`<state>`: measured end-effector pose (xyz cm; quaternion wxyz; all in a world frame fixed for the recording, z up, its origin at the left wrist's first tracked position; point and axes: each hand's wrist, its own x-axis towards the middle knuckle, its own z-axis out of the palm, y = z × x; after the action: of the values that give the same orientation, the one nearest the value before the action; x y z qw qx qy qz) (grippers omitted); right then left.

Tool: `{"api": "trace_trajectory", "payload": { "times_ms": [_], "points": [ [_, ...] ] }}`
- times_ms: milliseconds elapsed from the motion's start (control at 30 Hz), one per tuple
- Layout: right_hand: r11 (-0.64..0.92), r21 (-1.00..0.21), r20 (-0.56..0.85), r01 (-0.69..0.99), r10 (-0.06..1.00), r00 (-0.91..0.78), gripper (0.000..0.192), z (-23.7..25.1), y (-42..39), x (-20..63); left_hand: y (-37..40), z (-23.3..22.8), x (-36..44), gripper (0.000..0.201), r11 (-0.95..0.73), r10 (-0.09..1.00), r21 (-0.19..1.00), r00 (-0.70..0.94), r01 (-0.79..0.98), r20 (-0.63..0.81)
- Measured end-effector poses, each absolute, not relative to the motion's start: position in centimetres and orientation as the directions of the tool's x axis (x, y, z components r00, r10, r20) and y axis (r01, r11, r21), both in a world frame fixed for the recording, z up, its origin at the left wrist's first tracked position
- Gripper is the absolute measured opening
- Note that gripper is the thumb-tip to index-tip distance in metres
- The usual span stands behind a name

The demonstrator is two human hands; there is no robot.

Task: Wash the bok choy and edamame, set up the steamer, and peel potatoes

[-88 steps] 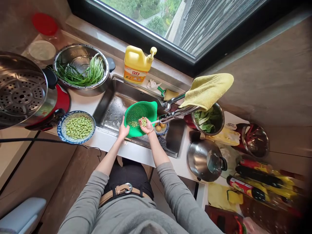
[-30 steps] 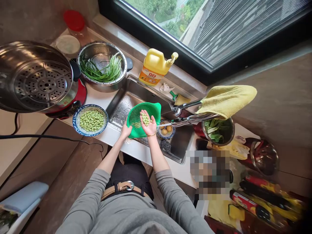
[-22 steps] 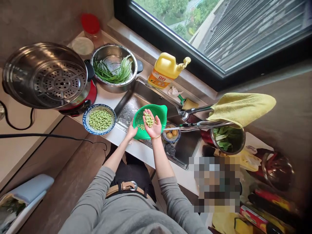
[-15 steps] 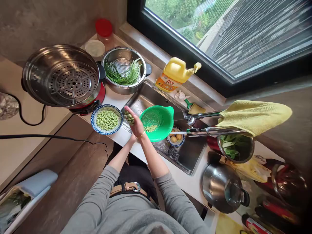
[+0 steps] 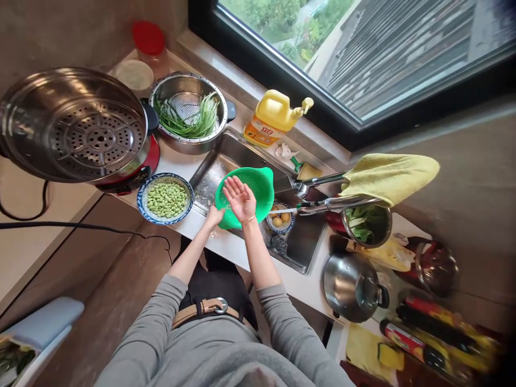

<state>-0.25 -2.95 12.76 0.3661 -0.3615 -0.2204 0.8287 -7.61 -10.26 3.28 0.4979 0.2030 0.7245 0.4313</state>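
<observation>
My right hand [image 5: 242, 200], palm up with its fingers stretched out, is held over a green colander [image 5: 264, 191] at the sink. No handful of beans shows on that palm. At the colander's near left rim is my left hand [image 5: 215, 216], its fingers closed at the edge and partly hidden. A few pale green beans [image 5: 228, 207] show inside the colander; my right hand covers much of its inside. On the counter to the left, a blue-and-white bowl [image 5: 141, 201] holds many shelled green beans [image 5: 167, 199].
A steel sink [image 5: 308, 252] holds a small bowl of round brown items [image 5: 277, 221] and a scourer [image 5: 279, 244]. The faucet [image 5: 334, 204], draped with a yellow cloth [image 5: 391, 174], reaches in from the right. Detergent [image 5: 268, 121], a steamer [image 5: 72, 123] and a pot of green stalks [image 5: 187, 118] stand behind.
My right hand has moved from beside the bean bowl to over the colander, and the beans on its palm are gone. My left hand has parted from it to the colander's rim.
</observation>
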Motion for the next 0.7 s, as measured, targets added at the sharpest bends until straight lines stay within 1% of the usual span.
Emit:
{"api": "trace_trajectory", "payload": {
  "times_ms": [33,67,100,167,200,233,300,367,467,533,600,700],
  "points": [
    [-0.604,-0.65,-0.456,-0.461,0.795,-0.399,0.032,12.1,-2.3,1.6,-10.2,3.4,-7.6,0.04,0.57,0.714,0.811,-0.408,-0.133,-0.568],
    [-0.583,-0.686,-0.484,-0.435,0.813,-0.325,0.03,11.2,-1.7,3.2,-10.2,3.6,-7.7,0.042,0.594,0.703,0.794,-0.398,-0.127,-0.59],
    [-0.574,-0.733,-0.518,-0.366,0.819,-0.247,0.026,10.3,-1.2,4.7,-10.2,3.7,-7.7,0.042,0.617,0.692,0.778,-0.391,-0.118,-0.607],
    [-0.574,-0.809,-0.565,-0.128,0.819,-0.101,0.017,8.2,-0.5,6.9,-10.1,3.9,-7.6,0.043,0.643,0.681,0.76,-0.384,-0.094,-0.623],
    [-0.563,-0.827,-0.562,-0.003,0.826,-0.043,0.013,7.2,-0.3,7.6,-10.0,4.0,-7.5,0.044,0.644,0.685,0.761,-0.384,-0.081,-0.62],
    [-0.539,-0.836,-0.542,0.102,0.84,-0.001,0.013,6.2,-0.2,8.1,-10.0,4.0,-7.3,0.045,0.642,0.69,0.764,-0.384,-0.064,-0.613],
    [-0.481,-0.851,-0.484,0.212,0.874,0.042,0.021,4.6,-0.2,8.5,-9.9,4.2,-6.7,0.047,0.63,0.71,0.776,-0.393,-0.017,-0.585],
    [-0.475,-0.849,-0.478,0.231,0.877,0.045,0.029,3.4,-0.6,8.5,-9.8,4.4,-5.8,0.051,0.613,0.736,0.789,-0.394,0.042,-0.55],
    [-0.541,-0.8,-0.569,0.259,0.821,-0.044,0.035,2.3,-1.6,8.6,-9.8,4.8,-4.1,0.061,0.611,0.76,0.783,-0.367,0.119,-0.537],
    [-0.532,-0.783,-0.581,0.322,0.81,-0.075,0.032,1.8,-2.2,9.2,-9.7,5.0,-2.9,0.065,0.606,0.775,0.78,-0.336,0.153,-0.536],
    [-0.491,-0.791,-0.541,0.365,0.84,-0.042,0.025,1.6,-2.2,10.4,-9.4,5.1,-1.9,0.068,0.59,0.792,0.789,-0.313,0.171,-0.525],
    [-0.48,-0.818,-0.509,0.315,0.861,-0.009,0.016,1.5,-1.2,12.5,-8.9,4.7,-1.0,0.066,0.602,0.785,0.78,-0.31,0.171,-0.537]
  ]
}}
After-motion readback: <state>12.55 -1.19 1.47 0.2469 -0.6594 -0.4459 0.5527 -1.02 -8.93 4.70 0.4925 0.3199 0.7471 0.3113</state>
